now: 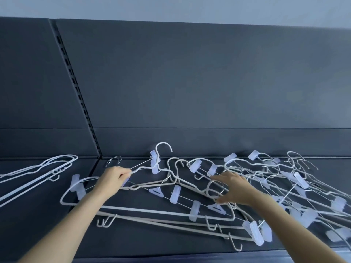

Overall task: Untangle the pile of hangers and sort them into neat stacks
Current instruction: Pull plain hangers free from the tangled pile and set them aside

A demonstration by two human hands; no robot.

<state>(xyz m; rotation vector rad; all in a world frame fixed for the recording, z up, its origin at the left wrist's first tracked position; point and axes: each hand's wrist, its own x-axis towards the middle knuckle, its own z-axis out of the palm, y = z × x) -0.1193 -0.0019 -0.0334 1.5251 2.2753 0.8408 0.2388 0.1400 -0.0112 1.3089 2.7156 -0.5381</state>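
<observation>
Loads of white wire hangers (175, 194) are sprawled in a tangled pile across a dark slate-coloured shelf (152, 242), from about the middle out to the right edge, most with pale see-through clips (195, 165) on them. Behind the shelf there's a matching dark back panel (190, 82) with a slotted upright strip (76, 86) running down it on the left, and a pale grey wall (190, 8) above. Over on the far left is a separate neat stack (47, 167) of plain hangers, long sides running diagonally and hooks aimed at the back panel. The left hand (112, 177) has its fingers (124, 174) curled tight, pinching the shoulder wire of one clip hanger (157, 162); that one is tipped up with its hook pointing upward against the panel and its length going roughly left to right. The right hand (235, 188) is down on the middle of the pile, loosely cupped round a round hook; can't tell if it's actually got hold of it. The big front hanger (152, 210) lies flat, its bar running left to right.
</observation>
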